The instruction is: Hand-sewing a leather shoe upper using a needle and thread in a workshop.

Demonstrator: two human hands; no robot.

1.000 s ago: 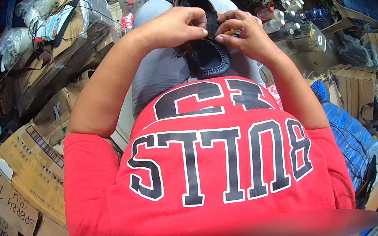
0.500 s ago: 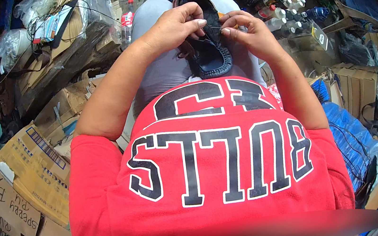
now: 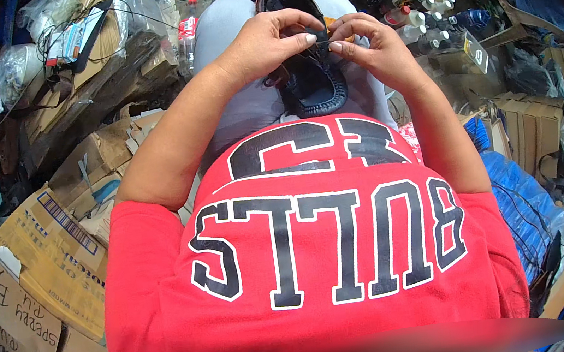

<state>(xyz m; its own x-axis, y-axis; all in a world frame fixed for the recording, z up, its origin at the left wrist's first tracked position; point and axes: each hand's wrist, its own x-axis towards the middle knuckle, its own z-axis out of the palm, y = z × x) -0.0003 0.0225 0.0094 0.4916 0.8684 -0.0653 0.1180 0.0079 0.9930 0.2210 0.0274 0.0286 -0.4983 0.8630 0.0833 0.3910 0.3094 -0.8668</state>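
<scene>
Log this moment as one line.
left hand: curled over dark shoe; right hand: curled close beside; shoe: opening up, over grey trousers; bottles: beyond right hand

We see one dark moccasin-style shoe (image 3: pixel 313 81), which lies lengthwise on the lap (image 3: pixel 237 103), between the two knees. Its opening is turned upward, and its inside looks black. At the far end, the rim is reddish brown and curved; at the near end, a black, puckered edge makes a rounded U. Which end is the toe, we cannot tell. The middle part is partly hidden by the left hand (image 3: pixel 269 44) and the right hand (image 3: pixel 372 41). Between their fingertips, over the shoe, we notice a thin, pale strand (image 3: pixel 323 42), which looks nearly straight.
</scene>
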